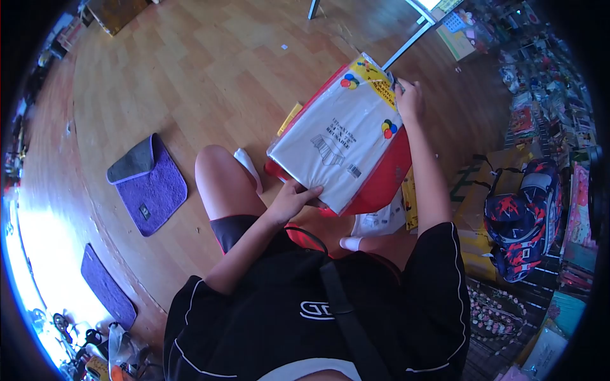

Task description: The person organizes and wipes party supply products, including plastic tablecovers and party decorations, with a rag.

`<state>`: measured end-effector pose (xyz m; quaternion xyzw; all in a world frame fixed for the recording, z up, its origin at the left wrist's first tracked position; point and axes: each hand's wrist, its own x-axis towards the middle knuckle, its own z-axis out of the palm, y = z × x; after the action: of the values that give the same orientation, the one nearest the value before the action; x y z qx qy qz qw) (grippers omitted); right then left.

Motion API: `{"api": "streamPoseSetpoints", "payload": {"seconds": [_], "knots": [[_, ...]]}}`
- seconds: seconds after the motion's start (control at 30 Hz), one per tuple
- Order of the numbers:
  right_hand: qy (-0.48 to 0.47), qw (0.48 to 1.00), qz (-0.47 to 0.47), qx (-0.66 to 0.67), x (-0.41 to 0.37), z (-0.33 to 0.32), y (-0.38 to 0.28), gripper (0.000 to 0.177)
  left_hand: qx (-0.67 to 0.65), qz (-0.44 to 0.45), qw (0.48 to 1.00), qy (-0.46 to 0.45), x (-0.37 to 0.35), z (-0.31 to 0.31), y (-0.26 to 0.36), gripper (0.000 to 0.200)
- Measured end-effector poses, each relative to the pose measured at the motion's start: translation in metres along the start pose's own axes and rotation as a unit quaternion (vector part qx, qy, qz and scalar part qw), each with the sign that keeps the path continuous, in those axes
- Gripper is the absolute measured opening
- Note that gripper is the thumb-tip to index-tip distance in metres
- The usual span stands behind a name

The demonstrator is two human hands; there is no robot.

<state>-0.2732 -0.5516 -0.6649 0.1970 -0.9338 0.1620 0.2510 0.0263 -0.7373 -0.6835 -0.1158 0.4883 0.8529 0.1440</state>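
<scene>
A flat packaged white plastic table cover (337, 136) lies tilted in front of me, its yellow header printed with balloons at the upper right. My left hand (294, 202) is closed on its lower edge, thumb on top and fingers underneath. At the upper right corner my right hand (410, 100) grips the package by its header end. Red packages (387, 174) show under and beside the white one. Another white package (381, 220) lies on the floor near my foot, partly hidden, with a yellow strip at its side.
Two purple mats (155, 193) (108, 289) lie on the wooden floor (190, 70) to the left. A dark patterned backpack (524, 216) stands by a cardboard box (476, 209) at right. Racks of packaged goods (540, 95) line the right side. Metal legs (410, 43) stand ahead.
</scene>
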Motion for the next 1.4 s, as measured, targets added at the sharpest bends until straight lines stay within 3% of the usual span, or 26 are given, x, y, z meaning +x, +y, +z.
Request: {"api": "streamPoseSetpoints", "payload": {"seconds": [0.07, 0.13, 0.17, 0.2, 0.23, 0.27, 0.3, 0.37, 0.43, 0.5, 0.57, 0.6, 0.67, 0.73, 0.77, 0.83, 0.93, 0.97, 1.0, 1.07, 1.13, 1.17, 1.23, 1.27, 1.37, 1.4], "knots": [[0.017, 0.994, 0.109, -0.016, 0.007, -0.01, -0.004, 0.019, -0.007, -0.007, 1.0, -0.002, 0.0, -0.002, -0.001, 0.027], [0.02, 0.987, 0.109, 0.113, -0.001, -0.025, -0.038, 0.017, -0.03, -0.01, 0.999, 0.011, -0.001, -0.001, -0.001, 0.026], [-0.021, 0.979, -0.002, 0.202, -0.012, -0.041, -0.069, 0.018, -0.033, -0.009, 0.999, 0.01, -0.002, 0.002, 0.005, 0.026], [-0.084, 0.943, -0.022, 0.321, -0.034, -0.038, -0.096, 0.018, -0.032, -0.012, 0.999, -0.007, -0.007, 0.005, 0.012, 0.027], [-0.106, 0.943, -0.106, 0.296, -0.061, -0.043, -0.121, 0.02, -0.031, -0.016, 0.999, -0.024, -0.013, 0.006, 0.015, 0.029], [-0.147, 0.949, -0.221, 0.172, -0.078, -0.062, -0.145, 0.026, -0.013, -0.033, 0.998, -0.053, -0.015, 0.004, 0.014, 0.033], [-0.137, 0.939, -0.271, 0.163, -0.091, -0.058, -0.155, 0.028, -0.015, -0.035, 0.998, -0.052, -0.019, 0.004, 0.013, 0.033], [-0.106, 0.955, -0.237, 0.147, -0.086, -0.038, -0.138, 0.023, 0.043, -0.056, 0.997, -0.031, -0.028, 0.001, 0.014, 0.035], [-0.183, 0.973, -0.028, 0.137, -0.047, -0.023, -0.1, 0.023, 0.034, -0.06, 0.997, -0.018, -0.029, -0.003, 0.007, 0.035], [-0.034, 0.999, -0.004, 0.031, -0.015, -0.005, -0.047, 0.019, 0.034, -0.055, 0.998, -0.004, -0.029, -0.002, 0.009, 0.034], [0.004, 0.998, 0.039, -0.055, 0.0, -0.007, -0.016, 0.02, 0.037, -0.08, 0.996, -0.015, -0.028, -0.004, 0.008, 0.037], [0.012, 0.998, 0.04, -0.055, 0.001, -0.009, 0.004, 0.02, 0.076, -0.031, 0.997, -0.003, -0.028, -0.003, 0.008, 0.04], [0.038, 0.95, 0.208, 0.23, -0.001, -0.015, 0.033, 0.023, 0.116, 0.023, 0.993, 0.008, -0.023, -0.003, 0.009, 0.042], [0.069, 0.92, 0.239, 0.301, -0.024, -0.035, 0.04, 0.026, -0.041, -0.006, 0.993, 0.111, -0.017, -0.003, 0.008, 0.046], [0.073, 0.932, 0.21, 0.286, -0.04, -0.051, 0.029, 0.026, -0.122, -0.024, 0.979, 0.162, -0.015, -0.003, 0.008, 0.047], [0.057, 0.932, 0.194, 0.301, -0.077, -0.069, 0.014, 0.027, -0.131, -0.038, 0.977, 0.167, -0.008, -0.005, 0.011, 0.047], [-0.016, 0.954, 0.179, 0.242, -0.108, -0.085, -0.004, 0.027, -0.024, 0.11, 0.975, 0.193, -0.002, -0.006, 0.008, 0.034], [-0.042, 0.968, 0.156, 0.192, -0.114, -0.083, -0.003, 0.027, -0.017, 0.11, 0.976, 0.188, -0.006, -0.005, 0.014, 0.034], [-0.013, 0.966, 0.132, 0.223, -0.119, -0.075, -0.001, 0.026, 0.11, 0.157, 0.957, 0.219, -0.013, -0.005, 0.022, 0.031], [-0.018, 0.964, 0.134, 0.228, -0.115, -0.074, 0.001, 0.027, 0.338, 0.249, 0.863, 0.282, -0.032, -0.015, 0.048, 0.028], [-0.029, 0.958, 0.14, 0.249, -0.11, -0.07, 0.004, 0.028, 0.335, 0.291, 0.843, 0.304, -0.059, -0.016, 0.076, 0.029], [-0.023, 0.957, 0.14, 0.253, -0.108, -0.064, 0.005, 0.028, 0.23, 0.285, 0.884, 0.291, -0.075, -0.007, 0.09, 0.03], [-0.042, 0.942, 0.1, 0.318, -0.103, -0.052, -0.001, 0.031, 0.205, 0.319, 0.878, 0.293, -0.095, -0.01, 0.103, 0.031], [-0.089, 0.96, 0.031, 0.264, -0.1, -0.064, -0.011, 0.039, 0.113, 0.319, 0.898, 0.281, -0.101, -0.01, 0.104, 0.031], [-0.118, 0.943, 0.088, 0.3, -0.092, -0.087, -0.036, 0.048, 0.035, 0.319, 0.907, 0.272, -0.11, -0.011, 0.097, 0.033], [-0.16, 0.842, 0.113, 0.502, -0.087, -0.1, -0.035, 0.056, 0.018, 0.301, 0.91, 0.286, -0.11, -0.011, 0.091, 0.034]]}}
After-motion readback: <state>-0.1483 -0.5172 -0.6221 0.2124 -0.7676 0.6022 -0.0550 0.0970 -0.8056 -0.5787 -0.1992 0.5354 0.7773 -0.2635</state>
